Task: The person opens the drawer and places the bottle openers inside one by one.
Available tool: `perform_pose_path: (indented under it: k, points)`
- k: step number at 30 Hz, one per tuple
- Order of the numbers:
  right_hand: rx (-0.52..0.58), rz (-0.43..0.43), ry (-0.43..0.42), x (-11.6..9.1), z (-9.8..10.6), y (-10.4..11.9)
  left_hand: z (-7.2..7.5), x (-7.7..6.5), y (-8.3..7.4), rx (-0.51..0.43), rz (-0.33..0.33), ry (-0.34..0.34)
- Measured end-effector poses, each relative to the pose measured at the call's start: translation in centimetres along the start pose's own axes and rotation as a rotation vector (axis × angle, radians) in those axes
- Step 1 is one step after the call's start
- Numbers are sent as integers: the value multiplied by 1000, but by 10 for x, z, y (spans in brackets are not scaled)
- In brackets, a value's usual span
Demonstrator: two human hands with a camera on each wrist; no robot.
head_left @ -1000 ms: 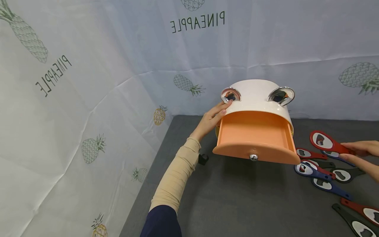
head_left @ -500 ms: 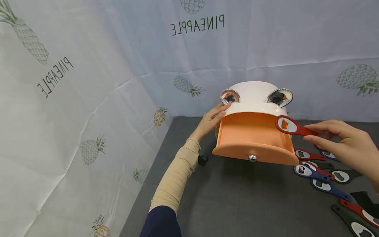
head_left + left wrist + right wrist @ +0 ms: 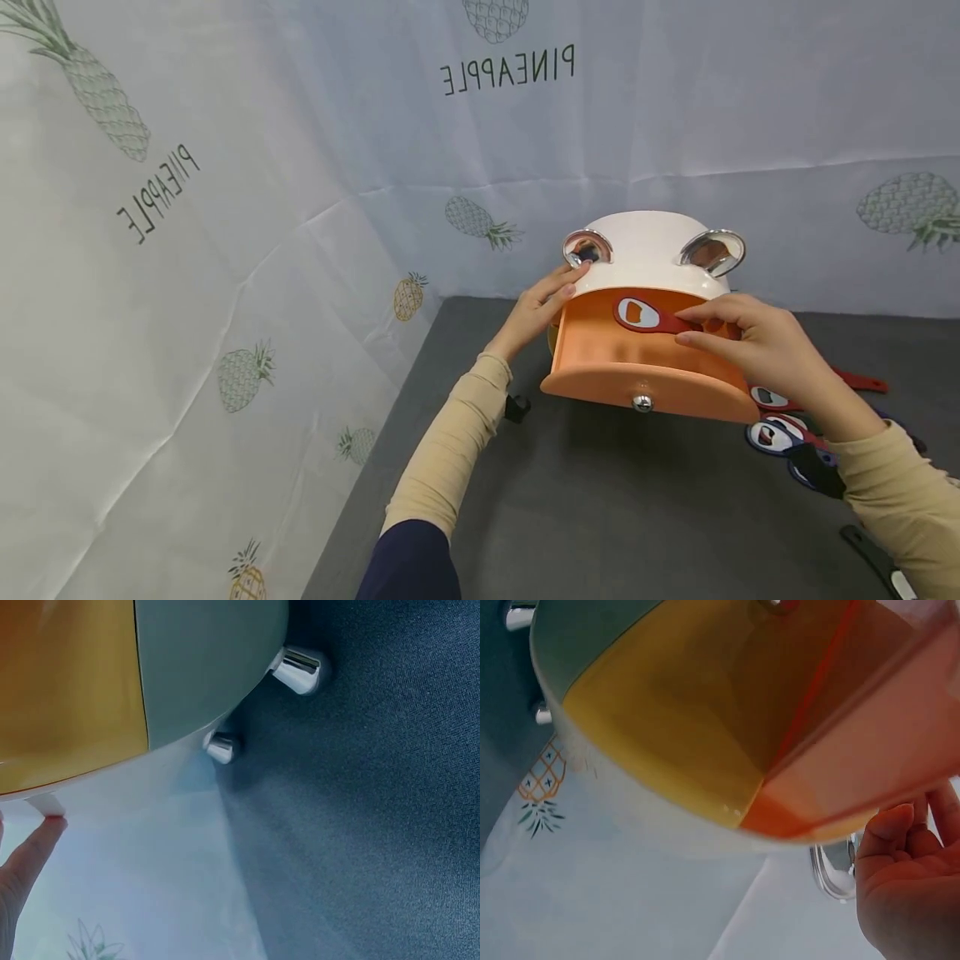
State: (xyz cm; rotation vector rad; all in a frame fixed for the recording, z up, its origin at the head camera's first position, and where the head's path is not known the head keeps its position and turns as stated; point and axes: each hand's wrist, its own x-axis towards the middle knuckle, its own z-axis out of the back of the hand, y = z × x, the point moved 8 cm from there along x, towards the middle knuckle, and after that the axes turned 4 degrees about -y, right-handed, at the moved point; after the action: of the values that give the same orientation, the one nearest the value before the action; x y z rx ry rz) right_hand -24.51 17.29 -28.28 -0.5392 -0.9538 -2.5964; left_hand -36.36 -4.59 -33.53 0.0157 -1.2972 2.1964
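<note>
A white frog-like storage box with two chrome eye rings stands on the grey table, its orange drawer pulled out. My right hand pinches a red bottle opener by its handle, the oval white head pointing left over the drawer's inside. In the right wrist view that hand is beside the drawer and the opener is hidden. My left hand rests with extended fingers on the box's left side, below the left eye ring. The left wrist view shows only some of its fingers at the box's edge.
Several bottle openers in red, blue and black lie right of the box, partly under the right forearm; a black one lies nearer. Below the orange drawer is a yellow front. Chrome feet carry the box. A pineapple-print cloth hangs behind.
My right hand has carried the red bottle opener left from the pile to over the open orange drawer. My left hand has stayed on the box's side.
</note>
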Motion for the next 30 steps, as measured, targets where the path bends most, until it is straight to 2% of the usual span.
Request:
perform_pose_path:
  k: [3,5,9,14,16,21,27,30]
  points:
    - [7,0,27,3,-8,1,-1,0,-1,11,0,-3]
    - [2,40,24,5,-11,6,-1,1,3,13,-1,-11]
    - [-5,93,21,6,-15,15,1,-3,-8,7,18,-4]
    - [-5,76,60,6,-23,15,4,-13,-29,4,27,20]
    - [4,52,86,7,-26,12,4,-14,-31,15,29,26]
    - [10,-1,175,8,-34,6,3,-15,-32,26,39,25]
    - [-44,13,266,9,-40,7,4,-15,-33,18,39,5]
    - [-82,27,283,10,-41,9,3,-15,-34,16,39,5]
